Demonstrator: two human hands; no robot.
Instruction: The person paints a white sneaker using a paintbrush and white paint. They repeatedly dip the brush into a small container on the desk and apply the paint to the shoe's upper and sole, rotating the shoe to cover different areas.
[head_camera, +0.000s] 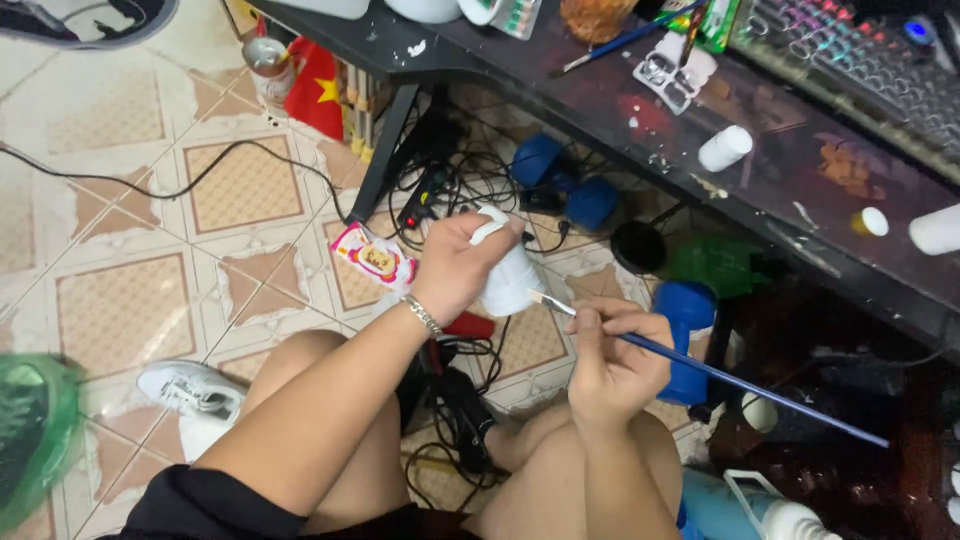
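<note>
L hand (455, 268) has its fingers wrapped tight round a white mug (508, 272), thumb thru the handle. R hand (612, 358) pinches a blue paintbrush (720, 375), fingers together. Brush tip sits just by the mug, w/ a black desk (800, 190) past the fingers.

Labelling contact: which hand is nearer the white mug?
Left. The left hand grips the white mug by its handle; the right hand sits below-right of it, holding a brush, apart.

Even indoor light, soft overall blur
</note>
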